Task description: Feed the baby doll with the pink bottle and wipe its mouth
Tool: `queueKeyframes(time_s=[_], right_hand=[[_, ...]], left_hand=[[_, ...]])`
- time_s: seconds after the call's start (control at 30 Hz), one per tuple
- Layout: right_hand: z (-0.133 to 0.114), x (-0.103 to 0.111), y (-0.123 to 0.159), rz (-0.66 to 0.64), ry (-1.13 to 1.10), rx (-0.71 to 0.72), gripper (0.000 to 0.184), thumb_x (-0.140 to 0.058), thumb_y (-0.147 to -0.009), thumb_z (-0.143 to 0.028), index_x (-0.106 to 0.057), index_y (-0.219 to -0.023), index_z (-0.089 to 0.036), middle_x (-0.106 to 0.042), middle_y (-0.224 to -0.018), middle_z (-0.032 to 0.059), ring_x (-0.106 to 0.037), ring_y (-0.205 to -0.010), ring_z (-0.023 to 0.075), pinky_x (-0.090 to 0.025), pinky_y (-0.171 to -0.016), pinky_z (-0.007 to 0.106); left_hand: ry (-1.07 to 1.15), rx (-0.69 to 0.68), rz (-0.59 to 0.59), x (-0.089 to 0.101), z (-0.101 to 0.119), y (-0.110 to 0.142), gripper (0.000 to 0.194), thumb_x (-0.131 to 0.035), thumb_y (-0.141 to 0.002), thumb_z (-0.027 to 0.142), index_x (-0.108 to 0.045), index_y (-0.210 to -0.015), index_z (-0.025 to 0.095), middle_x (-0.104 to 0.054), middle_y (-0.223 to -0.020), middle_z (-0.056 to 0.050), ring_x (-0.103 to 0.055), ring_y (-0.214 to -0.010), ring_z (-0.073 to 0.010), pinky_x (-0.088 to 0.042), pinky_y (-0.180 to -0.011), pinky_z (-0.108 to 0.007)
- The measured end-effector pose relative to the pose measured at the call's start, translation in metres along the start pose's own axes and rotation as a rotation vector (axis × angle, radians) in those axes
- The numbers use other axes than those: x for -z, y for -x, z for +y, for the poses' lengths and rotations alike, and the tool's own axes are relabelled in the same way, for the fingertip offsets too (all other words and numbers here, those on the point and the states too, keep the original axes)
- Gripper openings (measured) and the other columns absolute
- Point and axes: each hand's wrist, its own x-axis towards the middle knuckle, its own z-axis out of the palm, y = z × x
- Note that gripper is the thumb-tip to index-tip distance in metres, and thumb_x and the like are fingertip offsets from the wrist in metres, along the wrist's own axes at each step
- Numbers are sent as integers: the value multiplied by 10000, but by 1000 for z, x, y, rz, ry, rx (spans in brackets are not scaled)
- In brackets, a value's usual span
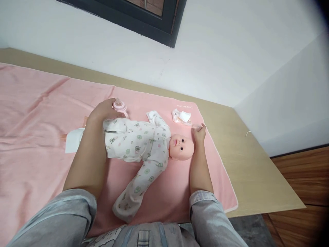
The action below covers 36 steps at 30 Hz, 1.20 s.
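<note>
A baby doll [181,147] lies on its back on a pink blanket [164,202], its head toward the right. It wears a white printed outfit [138,140]. Beyond the doll's legs, my left hand [104,109] is closed around a baby bottle [119,106] with a pink collar and clear teat; my wrist and palm hide most of its body. Just past the doll's head, my right hand [200,133] pinches a small clear cap [196,127]. My left forearm crosses over the doll's legs and covers part of them.
A crumpled clear wrapper with a white piece [182,116] lies near my right hand. White cloth [73,140] sits by the doll's feet. The wooden tabletop [244,164] extends right of the blanket, and a white wall [159,65] with a dark-framed window rises behind.
</note>
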Motion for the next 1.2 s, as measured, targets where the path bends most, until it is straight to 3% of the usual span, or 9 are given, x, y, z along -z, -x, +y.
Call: queueKeyframes(time_s=[0.13, 0.23, 0.43, 0.57, 0.63, 0.73, 0.83, 1.0, 1.2], right_hand=[[-8, 6, 3, 67, -83, 16, 752, -631, -713, -328, -364, -1387, -128, -546, -1300, 174, -557, -1169, 253, -412, -1050, 399], [-24, 13, 5, 119, -187, 96, 736, -608, -749, -371, -327, -1382, -121, -532, -1303, 179, -579, -1119, 219, -449, -1013, 371], [-85, 36, 17, 98, -320, 383, 711, -557, -831, -448, -236, -1421, -215, -488, -1344, 159, -589, -1136, 210, -475, -1005, 402], [-135, 46, 53, 5, -327, 654, 713, -414, -920, -518, -64, -1511, -325, -396, -1409, 141, -529, -1250, 235, -490, -1000, 427], [-158, 49, 79, -67, -338, 770, 694, -384, -935, -545, -50, -1517, -371, -346, -1454, 109, -455, -1330, 248, -483, -1018, 430], [-183, 48, 116, -146, -397, 818, 635, -381, -946, -542, -100, -1502, -418, -311, -1489, 56, -406, -1370, 241, -463, -1052, 425], [-193, 44, 136, -192, -438, 816, 596, -459, -928, -526, -240, -1463, -385, -369, -1454, 57, -441, -1336, 243, -474, -1045, 434], [-191, 34, 136, -255, -421, 855, 519, -549, -888, -520, -421, -1359, -343, -477, -1367, 62, -477, -1288, 254, -502, -1010, 487], [-193, 27, 142, -339, -426, 835, 668, -600, -853, -530, -297, -1429, -377, -381, -1455, 69, -431, -1333, 264, -528, -973, 509]], left_hand=[[37, -3, 56, 3, 1, -3, 597, -797, -597, 268, -602, -1149, 150, -665, -993, -19, -597, -879, -212, -482, -773, -314], [147, -99, 132, 7, 10, 0, 613, -802, -607, 239, -592, -1174, 142, -660, -1058, -33, -604, -959, -215, -488, -845, -331], [378, -369, 228, 9, 63, 31, 610, -765, -670, 237, -558, -1236, 145, -625, -1205, -60, -590, -1066, -206, -469, -952, -318], [389, -496, 218, -3, 108, 61, 647, -708, -719, 243, -464, -1314, 174, -599, -1246, -68, -581, -1130, -218, -446, -998, -326], [327, -506, 181, -13, 127, 74, 656, -689, -719, 266, -433, -1320, 205, -592, -1240, -60, -576, -1146, -245, -454, -982, -344], [243, -478, 113, -27, 146, 88, 711, -686, -691, 291, -390, -1332, 203, -602, -1172, -73, -586, -1113, -281, -445, -969, -392], [189, -497, 91, -38, 156, 97, 735, -675, -688, 304, -361, -1341, 180, -607, -1118, -79, -582, -1095, -286, -384, -1021, -447], [167, -565, 144, -44, 160, 103, 689, -627, -738, 311, -331, -1342, 163, -604, -1129, -88, -563, -1134, -257, -297, -1082, -458], [183, -610, 210, -40, 161, 107, 689, -623, -752, 312, -313, -1350, 168, -589, -1180, -100, -570, -1138, -262, -312, -1068, -451]])
